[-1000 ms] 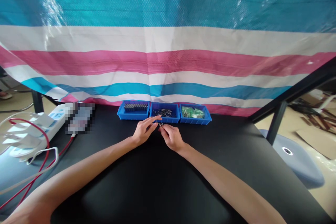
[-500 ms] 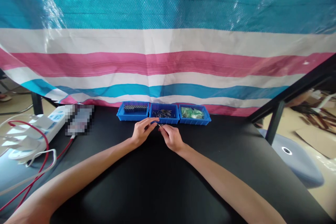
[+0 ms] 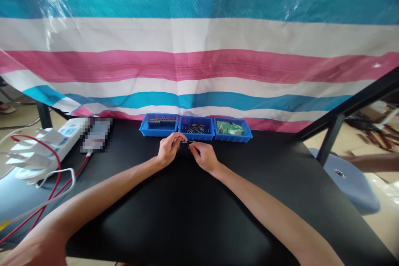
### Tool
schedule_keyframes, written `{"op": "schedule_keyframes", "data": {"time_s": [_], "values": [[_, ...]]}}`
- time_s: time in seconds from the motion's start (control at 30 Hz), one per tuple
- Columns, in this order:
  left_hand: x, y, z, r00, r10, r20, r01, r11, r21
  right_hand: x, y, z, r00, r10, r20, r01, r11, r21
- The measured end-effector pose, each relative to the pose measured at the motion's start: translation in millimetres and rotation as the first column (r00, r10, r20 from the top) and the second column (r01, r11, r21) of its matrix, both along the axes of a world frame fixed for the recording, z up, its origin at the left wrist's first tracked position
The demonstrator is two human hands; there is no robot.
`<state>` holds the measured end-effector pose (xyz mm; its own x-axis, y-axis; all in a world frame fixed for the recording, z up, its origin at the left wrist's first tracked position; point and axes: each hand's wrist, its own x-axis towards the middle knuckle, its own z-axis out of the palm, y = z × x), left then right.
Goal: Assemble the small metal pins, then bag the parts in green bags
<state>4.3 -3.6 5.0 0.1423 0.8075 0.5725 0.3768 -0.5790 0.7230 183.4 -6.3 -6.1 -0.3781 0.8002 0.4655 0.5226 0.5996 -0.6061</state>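
Note:
Just in front of the blue bins, my left hand (image 3: 168,150) and my right hand (image 3: 205,156) meet at a slim dark-and-silver metal rod (image 3: 187,141). Each pinches one end of it, fingers closed; its exact kind is too small to tell. Behind it stands the middle blue bin (image 3: 199,136), where thin metal pieces (image 3: 195,128) lie loose. The left blue bin (image 3: 157,133) holds small metallic cylinders (image 3: 162,121) in rows. Green and white pieces (image 3: 230,128) fill much of the right blue bin (image 3: 233,137).
On the left of the black table (image 3: 168,216) lie a white power strip (image 3: 73,129) with plugs, red and white cables (image 3: 59,174) and a pixelated phone-like object (image 3: 97,133). A striped sheet (image 3: 193,66) hangs behind the bins. A grey-blue stool (image 3: 352,187) stands at right.
My left fingers have drawn together around the rod's end, and the rod now lies level between both hands. The view has tilted slightly down. At right, a person's arm has come into view above the stool.

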Motion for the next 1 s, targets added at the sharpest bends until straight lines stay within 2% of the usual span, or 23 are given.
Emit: {"op": "schedule_keyframes", "data": {"time_s": [0.2,0.43,0.67,0.8,1.0], "values": [[-0.4,5.5,-8.3,1.000,0.002,-0.030,0.000,0.998,0.065,0.8,-1.9,1.5,0.996,-0.034,-0.078,0.037,0.999,0.038],[0.0,7.2,-11.7,1.000,-0.016,-0.004,0.017,1.000,0.015,1.0,-3.6,4.1,0.984,-0.011,-0.177,0.032,0.993,0.116],[0.1,7.0,-11.8,0.998,-0.047,-0.049,0.046,0.998,-0.030,2.5,-3.4,-0.5,0.985,-0.022,-0.171,0.048,0.987,0.152],[0.6,6.9,-10.5,0.994,-0.077,-0.083,0.075,0.997,-0.032,2.7,-2.7,-0.2,0.982,-0.051,-0.184,0.077,0.988,0.132],[-0.7,7.2,-11.2,0.988,-0.100,-0.116,0.097,0.995,-0.039,0.8,-2.7,4.6,0.993,-0.042,-0.108,0.047,0.998,0.048]]}}
